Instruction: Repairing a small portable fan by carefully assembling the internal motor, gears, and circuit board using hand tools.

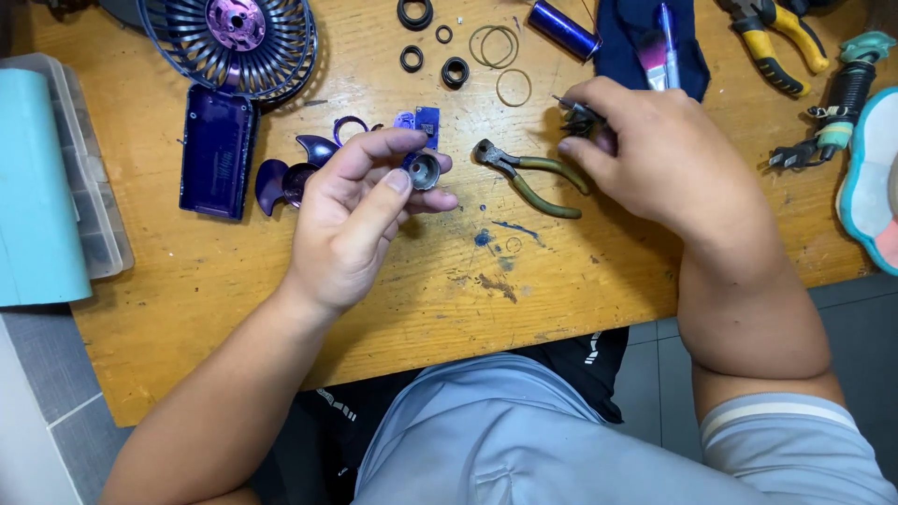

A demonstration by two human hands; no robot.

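A wooden table [281,281] carries dismantled fan parts. The left hand [360,210] pinches a small grey metal cup [424,171] between thumb and fingers, open side up. The right hand [655,154], grip closed on a small dark motor part [580,119], lies right of the cup. Green-handled pliers [533,178] lie between both hands, long axis running left to right.

- Between the left hand [360,220] and right hand [655,154] the olive-handled pliers [528,178] lie across the gap; bare wood shows just below them
- The table's near strip [402,318] is open, marked only by blue stains
- The far edge is crowded: black rings [456,72], wire loops [496,47], a blue cylinder [563,29]
- To the left, the purple fan housing [217,150] and propeller [290,173] block the way; yellow-handled pliers [776,42] sit far right
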